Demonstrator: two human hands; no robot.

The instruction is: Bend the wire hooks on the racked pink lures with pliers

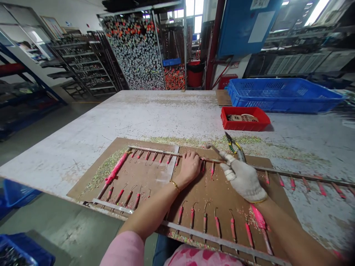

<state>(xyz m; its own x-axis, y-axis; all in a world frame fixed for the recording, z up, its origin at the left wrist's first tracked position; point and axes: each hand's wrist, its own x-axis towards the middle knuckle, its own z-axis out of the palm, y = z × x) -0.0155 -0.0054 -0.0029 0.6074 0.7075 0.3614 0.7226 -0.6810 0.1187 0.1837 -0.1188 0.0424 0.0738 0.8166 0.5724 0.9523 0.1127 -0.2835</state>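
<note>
A long metal rack with rows of small wire hooks, coated in chipped pink, lies on cardboard; its far bar (155, 149) and near bar (205, 233) run across the view. My bare left hand (191, 166) has its fingers closed over the far bar. My right hand (245, 181), in a whitish work glove, is closed around a bent metal tool (213, 148), whose tip sticks out to the left just above that bar. Part of the tool is hidden inside the glove. Pliers (231, 144) with yellow-and-black handles lie just beyond my right hand.
The white table (166, 114) carries scattered coating flakes (191, 141). A red tray (245, 125) with small parts and a large blue crate (283, 105) stand at the back right. Blue bins (24, 247) sit on the floor to the left. Loaded racks (135, 51) stand behind the table.
</note>
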